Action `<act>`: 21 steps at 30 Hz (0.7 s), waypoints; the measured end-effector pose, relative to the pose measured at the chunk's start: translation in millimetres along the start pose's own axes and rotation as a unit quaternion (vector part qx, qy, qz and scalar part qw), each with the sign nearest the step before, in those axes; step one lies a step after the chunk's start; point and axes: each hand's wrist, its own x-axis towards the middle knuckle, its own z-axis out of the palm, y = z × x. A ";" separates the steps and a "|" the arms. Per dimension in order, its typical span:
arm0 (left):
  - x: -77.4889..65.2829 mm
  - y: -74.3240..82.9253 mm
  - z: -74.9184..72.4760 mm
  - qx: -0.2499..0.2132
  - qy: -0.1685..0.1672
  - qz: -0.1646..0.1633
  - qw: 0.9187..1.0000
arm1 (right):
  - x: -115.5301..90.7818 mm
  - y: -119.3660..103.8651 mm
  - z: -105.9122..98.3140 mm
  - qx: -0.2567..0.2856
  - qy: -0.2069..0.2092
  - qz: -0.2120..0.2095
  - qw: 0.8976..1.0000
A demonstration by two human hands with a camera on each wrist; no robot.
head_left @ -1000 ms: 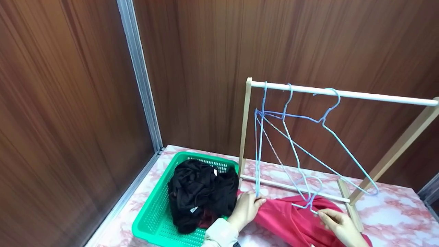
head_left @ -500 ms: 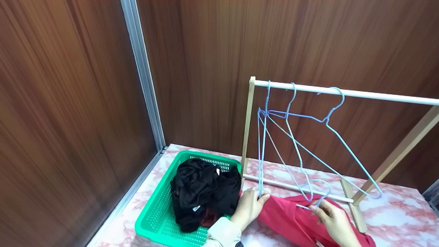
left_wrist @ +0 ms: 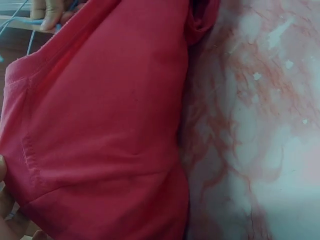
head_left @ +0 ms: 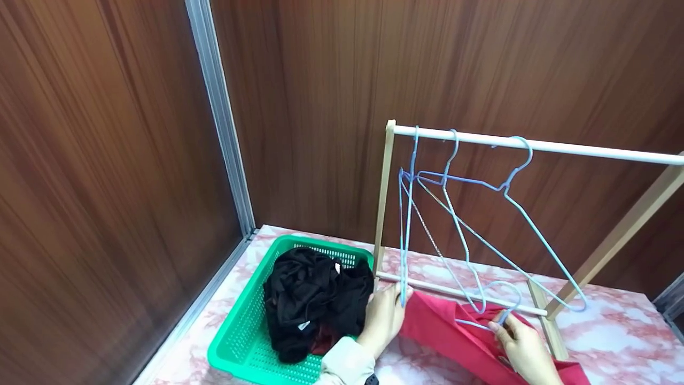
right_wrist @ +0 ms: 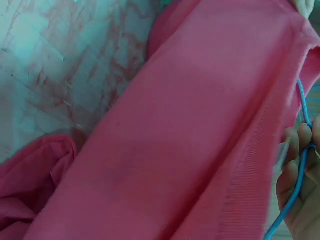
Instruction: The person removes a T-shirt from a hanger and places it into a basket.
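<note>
A red shirt [head_left: 443, 326] is stretched between the two hands above the tabletop. My left hand [head_left: 383, 315] grips its left part, right beside the lower end of a hanging hanger; the left wrist view shows fingertips [left_wrist: 11, 212] at the cloth's edge. My right hand [head_left: 522, 345] pinches a light blue wire hanger [head_left: 514, 299] at the base of its hook. One arm of this hanger runs into the shirt's neck opening, and the rest is hidden by cloth. In the right wrist view the blue wire [right_wrist: 295, 192] crosses the fingers, next to the ribbed collar [right_wrist: 247, 185].
A green basket [head_left: 235, 342] with black clothes [head_left: 315, 294] and a dark red piece stands left of the shirt. Behind the hands is a rack with a white rail [head_left: 577, 150], where several blue hangers [head_left: 539, 235] hang low. Brown panels [head_left: 320, 107] enclose the marbled tabletop [head_left: 614, 331].
My right hand has shifted its hold from the hanger's arm to the base of the hook, and the hook has tilted rightward. My left hand has raised the shirt's left part slightly.
</note>
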 end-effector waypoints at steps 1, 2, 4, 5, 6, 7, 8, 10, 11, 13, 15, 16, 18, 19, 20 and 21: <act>0.4 -0.6 0.0 0.001 0.007 -0.003 1.000 | 0.0 0.8 -0.9 0.002 -0.004 0.004 1.000; 0.7 -1.3 0.0 0.003 0.014 -0.006 1.000 | 0.0 1.8 -1.9 0.004 -0.007 0.010 1.000; 1.1 -2.8 0.0 0.005 0.024 -0.012 1.000 | 0.4 5.2 -3.7 0.009 -0.009 0.016 1.000; 1.2 -3.7 -0.1 0.004 0.025 -0.017 1.000 | 0.4 6.9 -4.7 0.011 -0.006 0.017 1.000; 1.1 -4.6 -0.3 0.001 0.026 -0.023 0.999 | 0.4 8.8 -5.6 0.012 -0.001 0.014 1.000; 1.0 -5.6 -0.5 -0.003 0.025 -0.031 0.999 | 0.1 11.1 -6.6 0.013 0.006 0.008 1.000; 1.0 -6.6 -0.9 -0.009 0.022 -0.039 0.999 | 0.0 13.3 -7.1 0.010 0.021 -0.003 1.000; 0.9 -8.5 -1.7 -0.022 0.013 -0.060 0.998 | -0.2 17.3 -7.7 0.001 0.060 -0.036 0.998; 0.9 -9.3 -2.1 -0.027 0.007 -0.070 0.997 | -0.3 18.9 -7.7 -0.001 0.081 -0.054 0.995; 1.0 -10.6 -2.8 -0.034 -0.001 -0.084 0.996 | 0.0 21.7 -7.3 0.002 0.111 -0.084 0.990; 0.8 -11.6 -3.3 -0.037 -0.005 -0.092 0.995 | 0.5 23.3 -6.5 0.009 0.132 -0.106 0.985; 0.7 -12.2 -3.2 -0.040 -0.006 -0.095 0.995 | 0.7 23.9 -6.3 0.013 0.137 -0.112 0.984; 0.6 -12.7 -3.3 -0.046 -0.007 -0.099 0.994 | 0.7 24.9 -6.0 0.027 0.141 -0.117 0.983; 0.5 -13.0 -3.2 -0.050 -0.006 -0.100 0.994 | 0.7 25.6 -6.1 0.032 0.142 -0.119 0.982; 0.5 -13.5 -3.0 -0.054 -0.005 -0.100 0.994 | 0.5 26.3 -6.2 0.037 0.143 -0.122 0.981; 0.4 -14.0 -2.8 -0.060 -0.006 -0.100 0.993 | 0.6 26.7 -6.1 0.038 0.147 -0.127 0.980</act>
